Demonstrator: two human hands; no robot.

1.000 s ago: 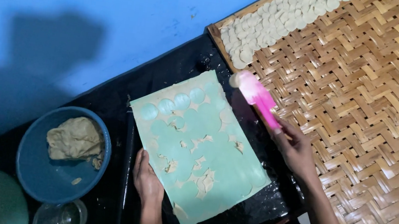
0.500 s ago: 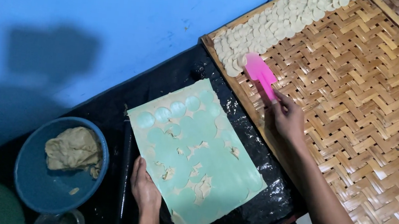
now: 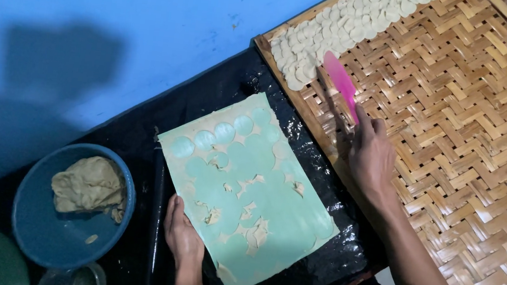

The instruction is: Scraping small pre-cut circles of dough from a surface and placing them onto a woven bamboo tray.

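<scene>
- Pink spatula [image 3: 342, 82]: gripped in the right hand [image 3: 372, 155]; long axis runs toward 11 o'clock, blade tip beside the dough discs [image 3: 315, 44].
- Woven tray [image 3: 472, 123]: under spatula and discs.
- Left hand [image 3: 182, 236]: flat, fingers together, on the 7 o'clock edge of the green sheet [image 3: 248, 193].
- Blue bowl [image 3: 71, 204]: at 9 o'clock, holding a dough lump.

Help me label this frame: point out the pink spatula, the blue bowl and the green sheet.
pink spatula [image 3: 341, 77], head view, middle of its blade.
blue bowl [image 3: 48, 241], head view, bare inner wall.
green sheet [image 3: 283, 219], head view, bare patch.
</scene>
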